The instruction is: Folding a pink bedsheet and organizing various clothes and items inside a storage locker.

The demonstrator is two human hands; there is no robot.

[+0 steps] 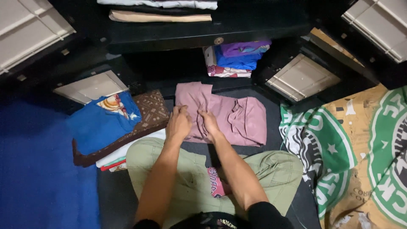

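Note:
A mauve pink garment (237,116) lies partly folded on the dark floor in front of my crossed legs in olive trousers (186,178). My left hand (178,123) pinches the cloth at its near left edge. Right beside it, my right hand (209,123) grips the same edge, fingers curled into the fabric. Both hands nearly touch each other.
A stack of folded clothes topped by a blue shirt (99,123) and a brown patterned cloth (150,110) sits at my left. An open dark wardrobe (178,40) ahead holds folded clothes (235,59) on its shelves. A green, white and tan printed blanket (360,152) covers the right.

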